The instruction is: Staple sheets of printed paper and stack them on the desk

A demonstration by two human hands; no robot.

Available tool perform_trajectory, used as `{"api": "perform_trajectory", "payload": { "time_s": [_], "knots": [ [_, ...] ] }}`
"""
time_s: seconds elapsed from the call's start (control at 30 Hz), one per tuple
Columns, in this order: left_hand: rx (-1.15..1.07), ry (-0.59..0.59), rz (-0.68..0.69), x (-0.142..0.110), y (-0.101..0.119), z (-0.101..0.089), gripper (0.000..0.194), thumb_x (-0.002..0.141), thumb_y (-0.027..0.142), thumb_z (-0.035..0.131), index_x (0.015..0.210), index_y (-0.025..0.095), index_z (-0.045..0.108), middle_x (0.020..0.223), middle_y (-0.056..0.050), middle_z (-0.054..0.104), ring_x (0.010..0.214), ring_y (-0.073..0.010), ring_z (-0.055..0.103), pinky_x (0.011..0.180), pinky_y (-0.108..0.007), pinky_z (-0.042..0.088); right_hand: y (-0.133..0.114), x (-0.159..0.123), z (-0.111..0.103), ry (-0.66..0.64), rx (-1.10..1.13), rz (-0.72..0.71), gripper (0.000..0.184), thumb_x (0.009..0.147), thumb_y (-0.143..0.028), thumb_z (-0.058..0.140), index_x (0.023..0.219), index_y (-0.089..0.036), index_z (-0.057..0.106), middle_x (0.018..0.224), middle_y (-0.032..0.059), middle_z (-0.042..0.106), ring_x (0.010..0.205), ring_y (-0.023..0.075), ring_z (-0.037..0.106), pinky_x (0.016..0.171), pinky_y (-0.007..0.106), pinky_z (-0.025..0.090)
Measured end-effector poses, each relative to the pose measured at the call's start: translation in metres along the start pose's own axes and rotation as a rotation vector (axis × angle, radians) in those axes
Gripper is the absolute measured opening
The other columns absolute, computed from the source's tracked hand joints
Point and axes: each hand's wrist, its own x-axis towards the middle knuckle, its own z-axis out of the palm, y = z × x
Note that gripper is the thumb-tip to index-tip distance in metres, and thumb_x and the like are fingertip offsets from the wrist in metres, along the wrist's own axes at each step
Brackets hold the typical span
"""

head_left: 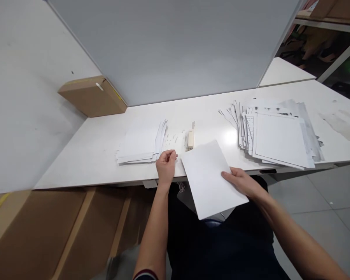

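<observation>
My right hand [240,181] grips a white sheet of paper [211,179] by its right edge, thumb on top and fingers beneath. I cannot tell whether it is one sheet or a thin set. The paper is tilted above my lap, its far end over the table's front edge. To its left, my left hand [166,165] is closed in a pinch, apart from the paper. Whatever is between its fingertips, if anything, is too small to make out. Just beyond the hands lies a small beige object [190,139] that looks like a stapler. A low stack of white papers [140,142] lies behind my left hand.
A taller, uneven pile of papers [280,134] sits on the white table [204,112] at the right. A flat cardboard box [90,97] leans in the back left corner. A grey panel [177,46] rises behind the table. Large cardboard boxes [37,229] stand below at the left.
</observation>
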Motion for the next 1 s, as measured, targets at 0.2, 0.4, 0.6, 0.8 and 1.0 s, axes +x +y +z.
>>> {"api": "perform_trajectory", "payload": {
  "time_s": [0.2,0.4,0.6,0.8,1.0],
  "knots": [
    [0.307,-0.065,0.097,0.003,-0.015,0.014,0.026,0.081,0.032,0.051,0.100,0.020,0.063,0.077,-0.002,0.062,0.072,-0.0141,0.058,0.069,-0.028,0.045,0.028,0.003,0.019,0.121,0.280,0.058,0.036,0.073,-0.045,0.063,0.094,-0.015,0.064,0.073,0.0039,0.070,0.060,0.0149,0.062,0.053,0.024,0.045],
    [0.438,-0.174,0.220,0.001,-0.015,0.011,0.033,0.086,0.029,0.042,0.114,0.021,0.058,0.087,-0.005,0.061,0.079,-0.0165,0.054,0.075,-0.031,0.042,0.018,0.005,0.023,0.194,0.260,0.042,0.032,0.075,-0.041,0.060,0.091,-0.014,0.064,0.070,0.0038,0.069,0.060,0.0166,0.063,0.054,0.026,0.046],
    [0.613,-0.310,0.376,0.002,-0.009,0.013,0.042,0.089,0.023,0.033,0.129,0.027,0.047,0.090,-0.007,0.057,0.085,-0.0205,0.048,0.080,-0.036,0.038,0.022,0.007,0.026,0.222,0.208,0.012,0.033,0.077,-0.042,0.058,0.091,-0.014,0.064,0.070,0.0037,0.069,0.060,0.0171,0.062,0.053,0.026,0.045],
    [0.744,-0.348,0.434,0.004,-0.011,0.017,0.049,0.086,0.013,0.032,0.128,0.032,0.048,0.094,-0.007,0.051,0.083,-0.0207,0.046,0.076,-0.035,0.038,0.023,0.009,0.026,0.245,0.184,-0.007,0.033,0.077,-0.042,0.058,0.092,-0.014,0.064,0.070,0.0036,0.069,0.063,0.0181,0.063,0.054,0.026,0.046],
    [0.788,-0.346,0.443,0.005,-0.014,0.016,0.057,0.080,0.004,0.033,0.126,0.032,0.051,0.094,-0.008,0.049,0.084,-0.0216,0.046,0.076,-0.037,0.038,0.023,0.011,0.028,0.246,0.189,-0.018,0.034,0.078,-0.041,0.057,0.096,-0.013,0.062,0.072,0.0043,0.069,0.065,0.0184,0.063,0.055,0.026,0.047]
  ]
}}
